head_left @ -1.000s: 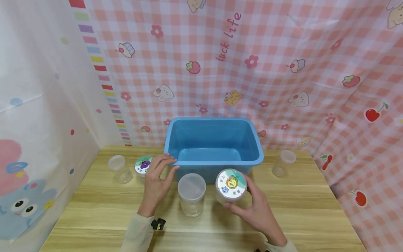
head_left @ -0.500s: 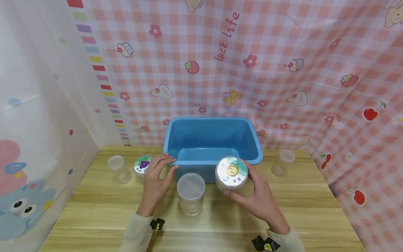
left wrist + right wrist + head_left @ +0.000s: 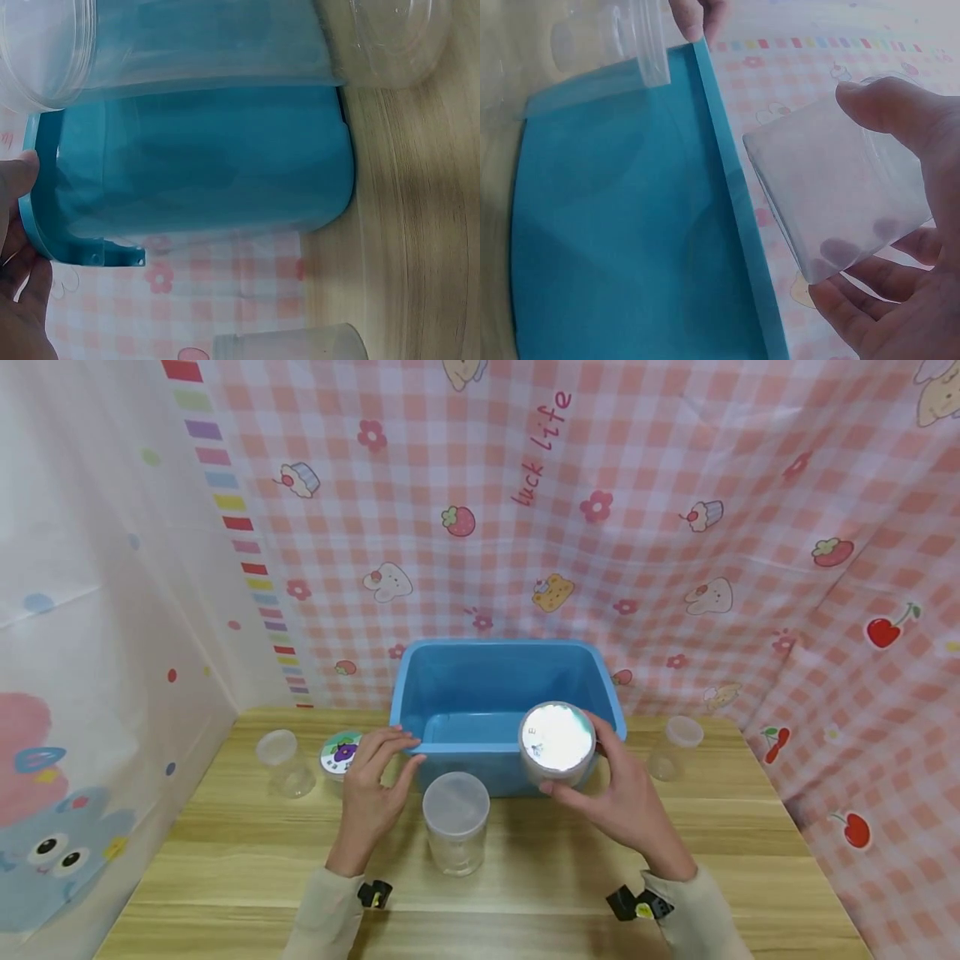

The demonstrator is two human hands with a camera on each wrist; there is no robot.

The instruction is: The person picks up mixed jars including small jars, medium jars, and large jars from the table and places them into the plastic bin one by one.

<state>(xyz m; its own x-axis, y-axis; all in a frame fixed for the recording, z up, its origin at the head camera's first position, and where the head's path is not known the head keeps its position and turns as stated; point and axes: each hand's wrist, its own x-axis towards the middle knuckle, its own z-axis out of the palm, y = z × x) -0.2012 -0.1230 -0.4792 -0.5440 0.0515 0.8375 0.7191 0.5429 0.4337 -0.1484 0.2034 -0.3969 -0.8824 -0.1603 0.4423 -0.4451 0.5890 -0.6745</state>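
Note:
A blue plastic bin (image 3: 507,749) sits at the back middle of the table. My left hand (image 3: 375,802) holds its near left corner, thumb and fingers at the rim, as the left wrist view (image 3: 19,247) shows too. In my right hand (image 3: 626,797) is a clear plastic jar (image 3: 557,756) with a round label on its lid, now whitened by glare. This jar is raised above the bin's front rim, near its right side, slightly tilted; thumb and fingers grip opposite sides in the right wrist view. Another clear jar (image 3: 457,827) with a plain frosted lid stands upright before the bin.
Left of the bin stand a small clear jar (image 3: 287,766) and a jar with a grape-like purple picture on its lid (image 3: 339,752), partly behind my left hand. One more small jar (image 3: 675,750) is at the right. A checked cloth (image 3: 525,527) hangs behind the wooden table.
My right hand has carried the labelled jar up and forward, from in front of the bin to above its front rim. The left hand keeps its place on the corner.

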